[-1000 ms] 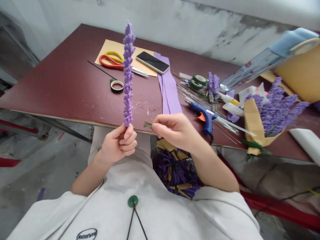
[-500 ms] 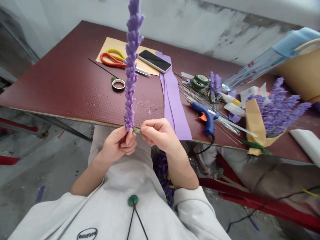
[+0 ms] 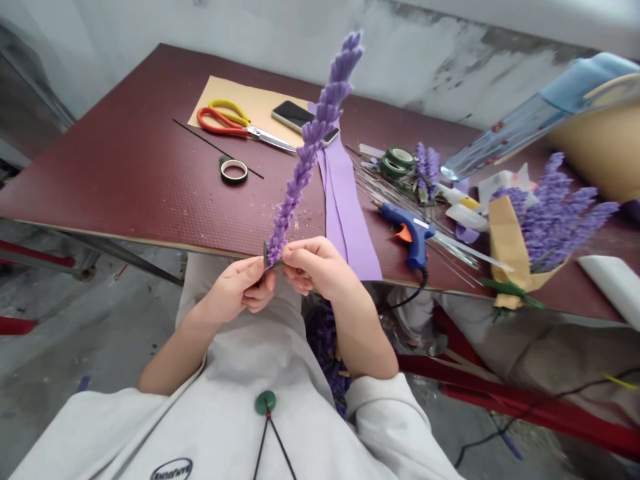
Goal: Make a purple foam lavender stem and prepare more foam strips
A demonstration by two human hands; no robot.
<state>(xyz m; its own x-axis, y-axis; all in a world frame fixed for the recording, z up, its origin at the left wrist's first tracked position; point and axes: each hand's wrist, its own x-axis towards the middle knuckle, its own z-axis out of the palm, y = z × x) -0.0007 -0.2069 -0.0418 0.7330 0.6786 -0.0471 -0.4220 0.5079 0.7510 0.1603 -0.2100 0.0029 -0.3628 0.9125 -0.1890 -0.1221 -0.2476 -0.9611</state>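
Observation:
A long purple lavender stem (image 3: 305, 163), built from small overlapping petals, leans up and to the right over the table's front edge. My left hand (image 3: 243, 283) pinches it at its lower end, where a bit of green shows beside the thumb. Close by on the right, my right hand (image 3: 320, 267) is closed in a pinch on a narrow strip of green tape (image 3: 278, 264) at the base of the flower. Part of the tape is covered by the fingers.
On the dark red table (image 3: 125, 147) lie scissors (image 3: 250, 128), a phone (image 3: 295, 115), a tape roll (image 3: 233, 171), purple strips (image 3: 350, 213) and a blue glue gun (image 3: 410, 230). A wrapped lavender bouquet (image 3: 545, 220) and a bottle (image 3: 530, 113) stand at the right.
The lavender stem has gone from upright to leaning right, seemingly turned in my left hand. My right hand has come slightly nearer to the stem's base, shortening the visible tape.

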